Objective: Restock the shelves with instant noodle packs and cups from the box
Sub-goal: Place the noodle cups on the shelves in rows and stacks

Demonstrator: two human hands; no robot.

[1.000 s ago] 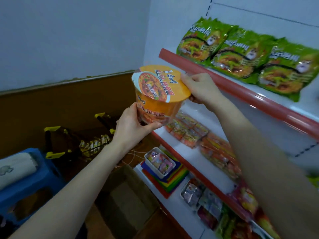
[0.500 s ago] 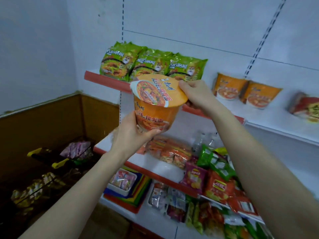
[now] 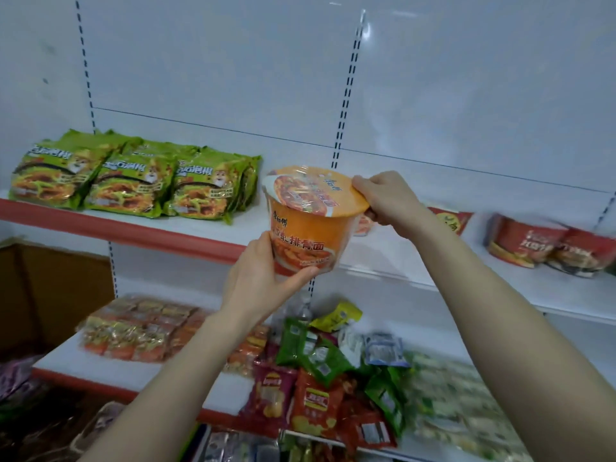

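Note:
I hold an orange instant noodle cup with both hands in front of the upper shelf. My left hand cups its base from below. My right hand grips the right edge of its lid. The cup tilts slightly toward me and hangs just above the shelf's front edge, to the right of three green noodle packs. Behind my right hand lie orange packs, partly hidden. Red noodle cups lie on the shelf at the far right.
The lower shelf carries orange snack packs on the left and a heap of green and red snack bags in the middle. A brown wall panel stands at the left. White back panels rise above the upper shelf.
My view has swung right and up, so the shelf faces me squarely. The cup, still in both hands, has moved right past the green packs to the bare stretch of the upper shelf.

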